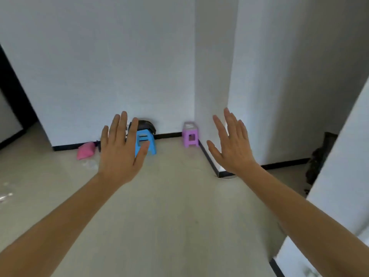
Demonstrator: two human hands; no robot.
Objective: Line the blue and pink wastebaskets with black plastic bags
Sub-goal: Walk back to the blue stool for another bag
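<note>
Both hands raised, palms away, fingers spread, empty. Left hand (121, 148) and right hand (231, 144) are held apart at chest line; nothing gripped, so this reads as a start pose, not a working grip.

Task items sit far off, at 12 o'clock, along the black baseboard (169, 135). The pink wastebasket (85, 150) lies tipped on its side at about 11 o'clock, smooth plastic, tapered, touching the wall foot. A dark, glossy, crumpled mass (146, 125), likely black bag film, sits on or behind the blue stool (144, 143); which of the two I cannot tell. The left hand covers part of that area, so a blue wastebasket is not identifiable.

Purple stool (190, 136) stands in the corner, moulded, matte. Floor (169, 206) pale, smooth. A second dark heap (321, 158) lies at 3 o'clock.

Judgement: lining not begun.
</note>
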